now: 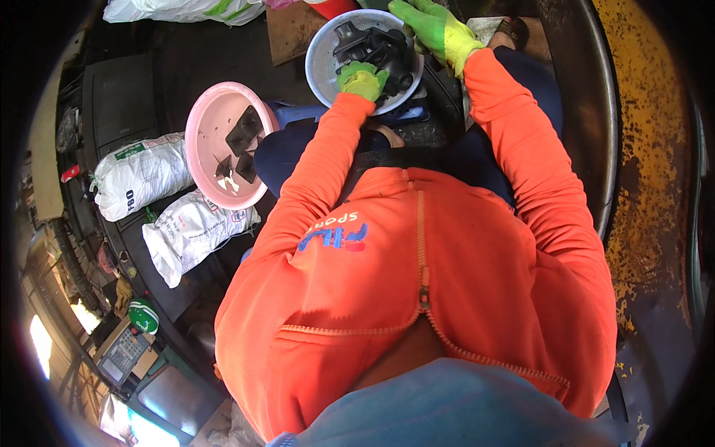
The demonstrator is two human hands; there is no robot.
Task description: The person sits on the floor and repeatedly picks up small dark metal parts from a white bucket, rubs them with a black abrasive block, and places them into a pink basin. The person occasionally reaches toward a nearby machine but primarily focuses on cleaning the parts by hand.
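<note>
A pale blue-white plastic basket (316, 68) stands in front of my lap, holding several black moulded parts (365, 43). Inside its near side, my left hand (363, 80), in a yellow-green glove, is curled against one of the black parts; its fingertips are partly hidden. My right hand (441, 31), gloved alike, is at the basket's far right rim. Its fingers stretch out toward the upper left, and I see nothing held in them.
To the left stands a pink basin (195, 149) with several dark, flat pieces. White printed sacks (143, 175) lie beside it. A brown board (290, 33) is behind the basket. Along the right runs a dark curved metal edge (612, 112) next to a rusty yellow surface (648, 149).
</note>
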